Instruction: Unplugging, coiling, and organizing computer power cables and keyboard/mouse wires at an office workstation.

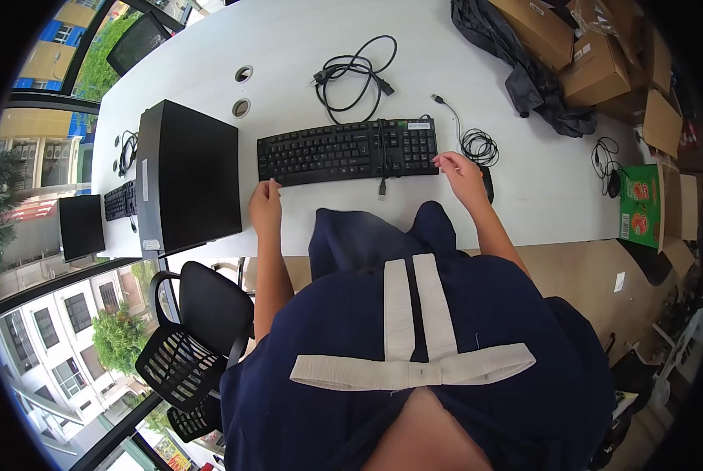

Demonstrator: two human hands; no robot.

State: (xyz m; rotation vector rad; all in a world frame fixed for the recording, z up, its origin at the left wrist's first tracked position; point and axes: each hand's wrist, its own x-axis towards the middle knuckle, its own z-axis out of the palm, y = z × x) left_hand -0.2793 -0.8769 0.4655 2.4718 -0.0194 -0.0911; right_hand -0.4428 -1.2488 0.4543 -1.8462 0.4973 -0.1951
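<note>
A black computer keyboard (328, 156) lies on the white table (304, 221), its USB cable (382, 147) bundled across it. My left hand (265, 203) is at its lower left corner, fingertips near or on the edge; whether they grip it I cannot tell. At the right end, my right hand (458, 171) has its fingertips by the lower right edge, also unclear in grip. Under and beside that hand sits a partly hidden black mouse (488, 182), with its coiled cable (479, 147) above. Behind the keyboard lies a looped black power cord (351, 73).
A black computer tower (201, 176) stands left, with another keyboard (120, 200) and a black box-shaped unit (81, 226) beyond. Cardboard boxes (595, 70), a black plastic bag (522, 76) and a green box (640, 203) are right. A mesh chair (216, 300) stands lower left.
</note>
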